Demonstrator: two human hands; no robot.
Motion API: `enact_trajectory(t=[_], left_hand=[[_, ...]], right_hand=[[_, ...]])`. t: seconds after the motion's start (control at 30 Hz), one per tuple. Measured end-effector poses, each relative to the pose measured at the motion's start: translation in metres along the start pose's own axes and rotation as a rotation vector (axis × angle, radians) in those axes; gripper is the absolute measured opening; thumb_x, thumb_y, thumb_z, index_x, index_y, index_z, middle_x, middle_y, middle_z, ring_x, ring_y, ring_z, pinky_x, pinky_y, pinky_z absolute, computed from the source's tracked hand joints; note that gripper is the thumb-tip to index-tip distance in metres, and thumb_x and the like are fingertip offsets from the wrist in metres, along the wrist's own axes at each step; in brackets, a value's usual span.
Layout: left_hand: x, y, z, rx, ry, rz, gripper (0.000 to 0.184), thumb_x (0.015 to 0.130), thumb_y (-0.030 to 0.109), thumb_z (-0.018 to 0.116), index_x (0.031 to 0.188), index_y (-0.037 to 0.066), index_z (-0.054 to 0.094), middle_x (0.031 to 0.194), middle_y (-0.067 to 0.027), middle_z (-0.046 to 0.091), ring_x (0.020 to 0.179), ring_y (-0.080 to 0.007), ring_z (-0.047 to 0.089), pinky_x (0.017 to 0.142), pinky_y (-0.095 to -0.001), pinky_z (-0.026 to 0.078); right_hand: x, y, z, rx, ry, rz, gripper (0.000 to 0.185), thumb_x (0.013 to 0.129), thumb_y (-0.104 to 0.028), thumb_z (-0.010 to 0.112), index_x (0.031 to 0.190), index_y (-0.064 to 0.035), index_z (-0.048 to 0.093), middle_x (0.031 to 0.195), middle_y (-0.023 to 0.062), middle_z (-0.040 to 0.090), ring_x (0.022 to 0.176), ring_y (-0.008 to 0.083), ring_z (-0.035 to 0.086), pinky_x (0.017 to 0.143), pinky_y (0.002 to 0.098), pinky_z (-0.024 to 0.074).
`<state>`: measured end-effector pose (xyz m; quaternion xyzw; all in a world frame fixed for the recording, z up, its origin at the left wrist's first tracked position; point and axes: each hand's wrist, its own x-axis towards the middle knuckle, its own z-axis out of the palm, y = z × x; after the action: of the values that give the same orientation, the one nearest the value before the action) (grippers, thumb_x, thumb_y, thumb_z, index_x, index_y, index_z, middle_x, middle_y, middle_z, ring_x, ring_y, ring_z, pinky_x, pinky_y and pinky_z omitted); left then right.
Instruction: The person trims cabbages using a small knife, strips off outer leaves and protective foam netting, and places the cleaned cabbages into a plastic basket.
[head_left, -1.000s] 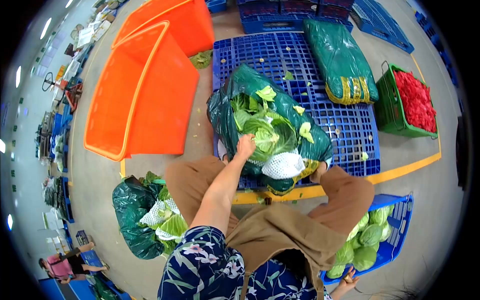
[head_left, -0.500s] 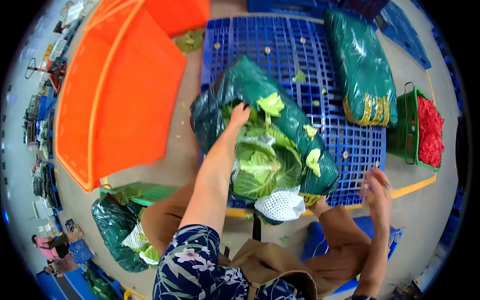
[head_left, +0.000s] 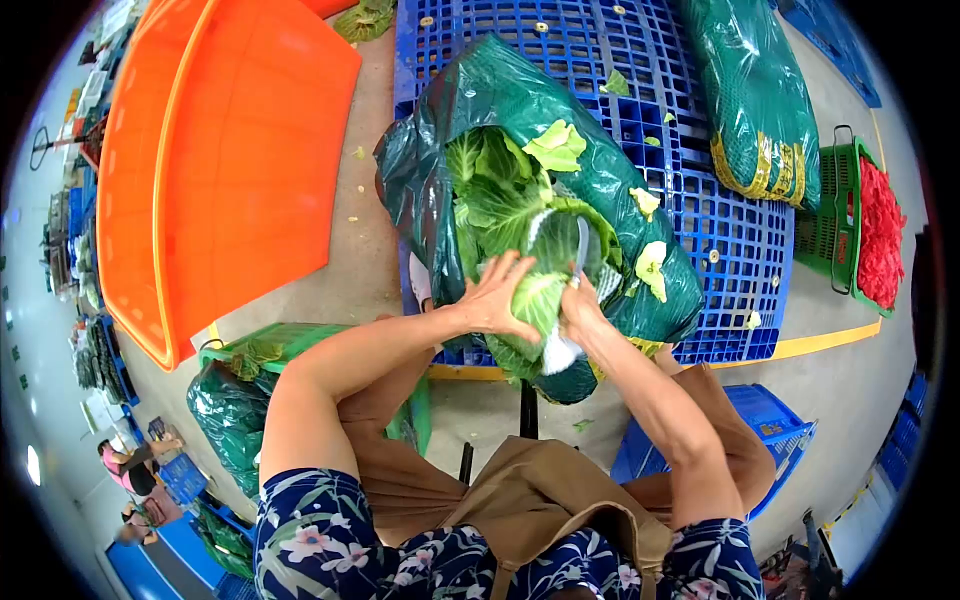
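Observation:
My left hand (head_left: 497, 297) is spread against the side of a green cabbage (head_left: 538, 302), gripping it with the thumb towards me. In my right hand (head_left: 580, 308) is a knife (head_left: 582, 245) with a narrow, curved blade pointing up and away, close to the cabbage. White foam netting (head_left: 562, 355) shows below the cabbage, between my hands. Both hands are over a torn-open green plastic bag (head_left: 500, 90), where more cabbage leaves (head_left: 490, 190) show. Loose pale leaves (head_left: 556, 146) lie on top of the bag.
The bag lies on a blue pallet (head_left: 720, 240). A large orange bin (head_left: 240, 170) stands left. Another full green bag (head_left: 750, 90) and a green crate (head_left: 843, 220) of red material lie right. A blue crate (head_left: 750, 410) sits beside my leg. People work far left.
My left hand has come back from the bag's opening onto the cabbage. My right hand has swung in from the right, and the knife now shows beside the cabbage. The view has shifted.

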<state>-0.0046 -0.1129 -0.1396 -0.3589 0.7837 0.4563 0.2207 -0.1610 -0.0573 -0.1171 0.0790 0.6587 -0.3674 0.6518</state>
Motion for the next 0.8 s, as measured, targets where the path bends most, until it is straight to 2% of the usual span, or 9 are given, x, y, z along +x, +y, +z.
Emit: enact_trajectory(t=[0.1, 0.17, 0.2, 0.23, 0.3, 0.43, 0.63, 0.7, 0.8], left_hand=[[0.020, -0.026, -0.012, -0.148, 0.221, 0.004, 0.109, 0.057, 0.044, 0.084, 0.143, 0.015, 0.024, 0.142, -0.0248, 0.030, 0.132, -0.0389, 0.031, 0.101, -0.0584, 0.037], [0.055, -0.046, -0.025, -0.263, 0.467, -0.052, 0.078, 0.067, 0.031, 0.079, 0.133, 0.010, 0.043, 0.114, -0.0174, 0.062, 0.105, -0.0323, 0.060, 0.089, -0.0408, 0.050], [0.061, -0.052, -0.037, -0.223, 0.620, -0.079, 0.063, 0.071, 0.023, 0.075, 0.127, 0.016, 0.049, 0.106, -0.0206, 0.061, 0.096, -0.0371, 0.062, 0.083, -0.0443, 0.051], [0.072, -0.068, -0.051, -0.142, 0.665, -0.101, 0.054, 0.074, 0.016, 0.070, 0.125, 0.018, 0.051, 0.103, -0.0211, 0.062, 0.092, -0.0403, 0.062, 0.080, -0.0467, 0.050], [0.087, -0.093, -0.070, -0.003, 0.726, -0.176, 0.053, 0.075, 0.013, 0.069, 0.125, 0.016, 0.051, 0.105, -0.0188, 0.062, 0.094, -0.0376, 0.062, 0.080, -0.0460, 0.050], [0.105, -0.111, -0.060, 0.074, 0.820, -0.232, 0.052, 0.078, 0.003, 0.061, 0.126, 0.017, 0.048, 0.103, -0.0207, 0.057, 0.096, -0.0396, 0.058, 0.080, -0.0469, 0.047], [0.123, -0.141, -0.048, -0.098, 0.912, -0.190, 0.050, 0.079, 0.002, 0.057, 0.126, 0.017, 0.049, 0.103, -0.0241, 0.054, 0.098, -0.0413, 0.055, 0.084, -0.0458, 0.045], [0.116, -0.139, -0.053, -0.113, 0.877, -0.183, 0.050, 0.078, 0.004, 0.060, 0.125, 0.018, 0.050, 0.102, -0.0243, 0.055, 0.098, -0.0422, 0.055, 0.085, -0.0463, 0.044], [0.091, -0.112, -0.067, -0.178, 0.798, -0.081, 0.076, 0.068, 0.004, 0.068, 0.137, 0.012, 0.036, 0.120, -0.0281, 0.042, 0.115, -0.0458, 0.043, 0.096, -0.0473, 0.039]], right_hand=[[0.056, 0.001, 0.012, 0.103, -0.056, -0.043, 0.051, 0.091, 0.003, 0.042, 0.141, -0.0005, 0.029, 0.114, 0.0212, 0.057, 0.096, 0.0286, 0.062, 0.077, 0.0382, 0.0574], [0.085, -0.015, 0.031, 0.186, -0.165, -0.118, 0.060, 0.087, -0.001, 0.054, 0.141, 0.0028, 0.028, 0.105, 0.0216, 0.057, 0.080, 0.0234, 0.061, 0.062, 0.0358, 0.0558], [0.095, -0.023, 0.050, 0.225, -0.157, -0.150, 0.064, 0.083, -0.004, 0.060, 0.140, 0.0040, 0.031, 0.101, 0.0194, 0.057, 0.068, 0.0200, 0.057, 0.055, 0.0322, 0.0512], [0.129, -0.018, 0.065, 0.126, -0.189, -0.218, 0.066, 0.084, -0.006, 0.061, 0.142, 0.0001, 0.030, 0.095, 0.0136, 0.059, 0.073, 0.0161, 0.057, 0.057, 0.0302, 0.0485], [0.131, -0.025, 0.097, 0.047, -0.151, -0.314, 0.064, 0.082, -0.006, 0.063, 0.139, 0.0027, 0.036, 0.061, -0.0016, 0.047, 0.044, 0.0075, 0.037, 0.040, 0.0265, 0.0279], [0.175, -0.018, 0.096, 0.011, -0.213, -0.288, 0.047, 0.081, -0.008, 0.063, 0.126, 0.0009, 0.052, 0.079, 0.0039, 0.060, 0.061, 0.0114, 0.052, 0.052, 0.0288, 0.0432], [0.114, -0.039, 0.063, -0.157, -0.403, -0.360, 0.048, 0.083, -0.009, 0.064, 0.129, -0.0063, 0.052, 0.084, 0.0034, 0.061, 0.070, 0.0128, 0.055, 0.062, 0.0275, 0.0477], [0.059, -0.035, 0.039, -0.126, -0.339, -0.438, 0.043, 0.084, -0.010, 0.061, 0.124, 0.0038, 0.051, 0.093, 0.0146, 0.065, 0.085, 0.0200, 0.064, 0.068, 0.0312, 0.0546], [0.027, 0.014, -0.009, -0.081, 0.019, -0.317, 0.018, 0.084, -0.005, 0.054, 0.100, 0.0033, 0.057, 0.082, 0.0134, 0.064, 0.070, 0.0204, 0.063, 0.060, 0.0310, 0.0535]])
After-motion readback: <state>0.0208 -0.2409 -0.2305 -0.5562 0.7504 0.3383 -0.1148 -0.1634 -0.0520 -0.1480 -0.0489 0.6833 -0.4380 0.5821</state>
